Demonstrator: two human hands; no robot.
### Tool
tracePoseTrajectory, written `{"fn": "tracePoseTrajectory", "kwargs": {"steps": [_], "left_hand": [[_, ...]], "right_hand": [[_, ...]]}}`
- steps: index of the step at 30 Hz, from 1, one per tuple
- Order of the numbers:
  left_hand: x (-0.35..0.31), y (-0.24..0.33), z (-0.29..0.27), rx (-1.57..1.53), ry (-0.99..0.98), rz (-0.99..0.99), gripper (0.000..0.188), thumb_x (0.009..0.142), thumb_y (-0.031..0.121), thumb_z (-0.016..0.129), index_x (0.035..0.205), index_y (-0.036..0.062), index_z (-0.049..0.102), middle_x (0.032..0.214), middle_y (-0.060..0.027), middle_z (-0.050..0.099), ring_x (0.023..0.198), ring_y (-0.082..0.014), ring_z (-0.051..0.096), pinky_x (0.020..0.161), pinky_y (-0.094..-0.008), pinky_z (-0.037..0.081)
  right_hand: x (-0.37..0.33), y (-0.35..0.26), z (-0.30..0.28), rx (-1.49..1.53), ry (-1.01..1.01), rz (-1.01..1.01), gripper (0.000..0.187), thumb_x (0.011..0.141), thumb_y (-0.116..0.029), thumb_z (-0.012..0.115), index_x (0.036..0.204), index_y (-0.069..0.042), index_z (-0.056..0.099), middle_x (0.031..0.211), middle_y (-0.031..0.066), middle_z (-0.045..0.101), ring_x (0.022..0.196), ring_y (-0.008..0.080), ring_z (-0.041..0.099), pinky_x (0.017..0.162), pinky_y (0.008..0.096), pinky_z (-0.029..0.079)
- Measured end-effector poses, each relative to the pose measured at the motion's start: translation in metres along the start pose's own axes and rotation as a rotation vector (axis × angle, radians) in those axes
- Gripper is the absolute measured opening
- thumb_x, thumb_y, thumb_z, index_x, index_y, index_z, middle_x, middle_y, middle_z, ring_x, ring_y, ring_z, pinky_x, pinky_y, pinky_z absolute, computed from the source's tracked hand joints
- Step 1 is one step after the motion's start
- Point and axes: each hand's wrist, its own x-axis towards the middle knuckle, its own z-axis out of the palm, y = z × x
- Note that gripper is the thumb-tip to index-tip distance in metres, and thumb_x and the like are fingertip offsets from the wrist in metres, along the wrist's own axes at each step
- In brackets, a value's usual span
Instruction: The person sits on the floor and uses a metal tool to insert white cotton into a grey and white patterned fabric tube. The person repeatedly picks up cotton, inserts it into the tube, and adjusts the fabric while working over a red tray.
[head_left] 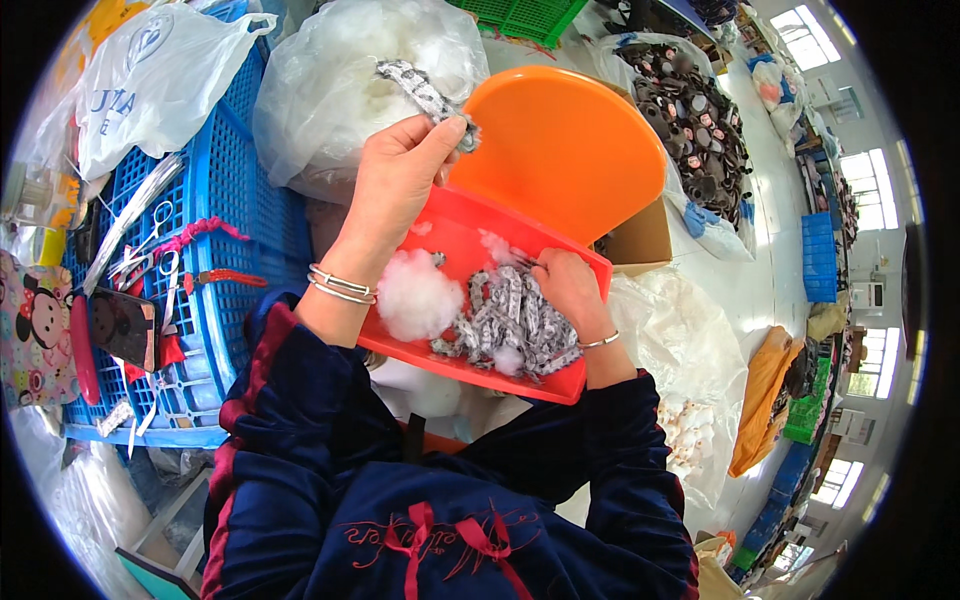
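My left hand [400, 165] is raised at the tray's far left edge, thumb and fingers pinched on a grey-and-white furry fabric strip [420, 90]. The strip's far part lies over white stuffing in a clear plastic bag. My right hand [568, 290] is inside the right end of a red tray [460, 215], its fingers closed at something thin and dark that I cannot make out. Just left of it is a heap of similar furry pieces [505, 315]. A ball of white stuffing [418, 295] rests in the tray's left part.
An orange stool seat [570, 150] stands beyond the tray. The clear bag of stuffing [345, 60] sits far left. Blue plastic crates [235, 150] at left carry scissors [168, 280] and a phone [125, 328]. A sack of dark plush pieces [690, 120] is far right.
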Motion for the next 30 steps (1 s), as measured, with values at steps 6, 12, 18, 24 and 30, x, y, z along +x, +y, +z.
{"fn": "tracePoseTrajectory", "kwargs": {"steps": [6,12,18,24,30], "left_hand": [[0.002,0.001,-0.003,-0.09,0.009,0.007,0.026,0.094,0.019,0.066,0.072,0.0058,0.059,0.064,0.001,0.054,0.059,-0.0062,0.047,0.057,-0.0207,0.036],[0.001,0.001,-0.001,-0.053,-0.001,-0.006,0.026,0.094,0.018,0.065,0.072,0.0054,0.058,0.064,0.0007,0.054,0.059,-0.007,0.047,0.057,-0.0211,0.037],[0.001,0.0,0.002,-0.028,-0.004,0.003,0.026,0.094,0.018,0.065,0.073,0.0052,0.059,0.064,0.0001,0.054,0.059,-0.0072,0.048,0.057,-0.0211,0.037],[0.002,-0.003,-0.001,-0.047,-0.005,-0.004,0.026,0.094,0.019,0.065,0.073,0.0047,0.059,0.065,-0.0004,0.056,0.06,-0.0071,0.048,0.058,-0.0208,0.038],[0.002,-0.014,0.004,-0.007,0.02,0.0,0.02,0.095,0.019,0.063,0.082,0.0043,0.064,0.073,-0.0004,0.06,0.065,-0.0076,0.051,0.061,-0.0219,0.041]], "right_hand": [[0.004,-0.029,-0.021,0.323,0.123,-0.031,0.015,0.087,-0.015,0.064,0.089,0.0,0.065,0.077,0.0184,0.064,0.071,0.0303,0.064,0.062,0.0389,0.047],[0.022,-0.074,-0.002,0.395,0.145,-0.129,0.019,0.087,-0.021,0.063,0.088,-0.002,0.062,0.088,0.0183,0.065,0.084,0.0376,0.064,0.072,0.0464,0.051],[0.031,-0.084,0.043,0.18,0.081,-0.173,0.026,0.089,-0.025,0.059,0.091,0.001,0.058,0.093,0.0201,0.065,0.086,0.0392,0.064,0.074,0.0496,0.052],[0.025,-0.069,-0.006,0.391,0.073,-0.096,0.02,0.088,-0.02,0.06,0.087,0.0,0.061,0.08,0.0197,0.065,0.08,0.0381,0.065,0.07,0.0465,0.051],[-0.005,-0.056,-0.047,0.716,0.177,-0.136,0.012,0.087,-0.01,0.065,0.086,0.001,0.06,0.069,0.0119,0.059,0.06,0.0201,0.055,0.057,0.0322,0.044]]}}
